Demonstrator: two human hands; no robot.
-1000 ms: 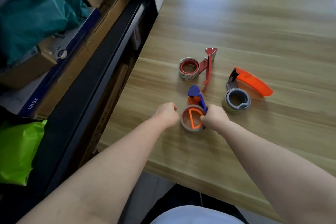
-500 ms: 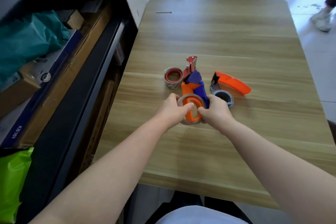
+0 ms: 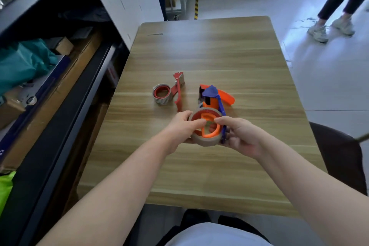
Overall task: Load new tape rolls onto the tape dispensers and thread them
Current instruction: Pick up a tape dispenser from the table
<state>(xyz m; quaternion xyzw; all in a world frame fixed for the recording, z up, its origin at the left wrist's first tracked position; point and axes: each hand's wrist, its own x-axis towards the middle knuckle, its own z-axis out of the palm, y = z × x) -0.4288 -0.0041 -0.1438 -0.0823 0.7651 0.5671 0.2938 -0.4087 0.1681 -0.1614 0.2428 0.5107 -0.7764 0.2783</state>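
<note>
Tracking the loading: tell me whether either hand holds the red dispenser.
No, the red dispenser lies untouched on the table; the left hand and right hand grip the blue-and-orange dispenser.

Stockroom, boxed shelving [image 3: 50,78], wooden table [image 3: 209,56]

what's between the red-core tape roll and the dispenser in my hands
The red dispenser, lying right beside that roll; the head view shows it.

forearms [image 3: 123,181]: bare | garment [image 3: 215,234]: pale grey-white (only a patch shows, bottom edge)
</note>
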